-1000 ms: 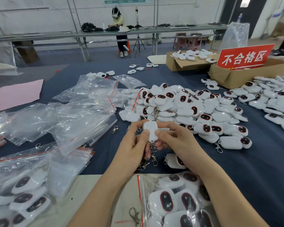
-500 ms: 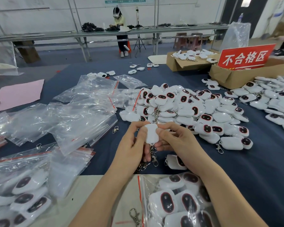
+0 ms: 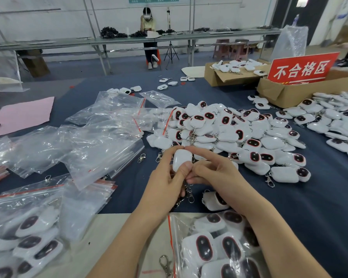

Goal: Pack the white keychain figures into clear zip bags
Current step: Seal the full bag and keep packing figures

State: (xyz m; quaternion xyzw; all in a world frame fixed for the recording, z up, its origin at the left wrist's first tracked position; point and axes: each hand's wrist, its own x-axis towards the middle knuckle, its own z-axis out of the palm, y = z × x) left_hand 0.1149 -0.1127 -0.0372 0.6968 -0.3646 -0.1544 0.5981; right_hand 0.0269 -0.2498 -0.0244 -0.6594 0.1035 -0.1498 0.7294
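Two hands are engaged on one item: the left hand [image 3: 165, 182] and the right hand [image 3: 216, 173] both grip a single smooth white plastic keychain figure [image 3: 181, 158], held over the near part of the table with its plain side toward the camera. The left thumb presses the figure's near face, with the other fingers curled behind it. The right forefinger lies across its top edge and the right thumb meets its lower part. Several metal clasps and chains [image 3: 189, 194] hang below the two hands. Beyond them, a large heap of loose white figures [image 3: 239, 133] with dark, red-rimmed oval faces lies on the dark blue cloth-covered table [image 3: 319, 207]. Left of the heap lie overlapping empty clear zip bags [image 3: 100, 141] with red seal strips. At the near edge, a filled clear bag [image 3: 205, 249] lies partly under the right forearm, and further filled bags [image 3: 28, 227] lie at near left. A red sign with white characters [image 3: 301, 67] stands in a brown cardboard box [image 3: 279, 92] at far right.
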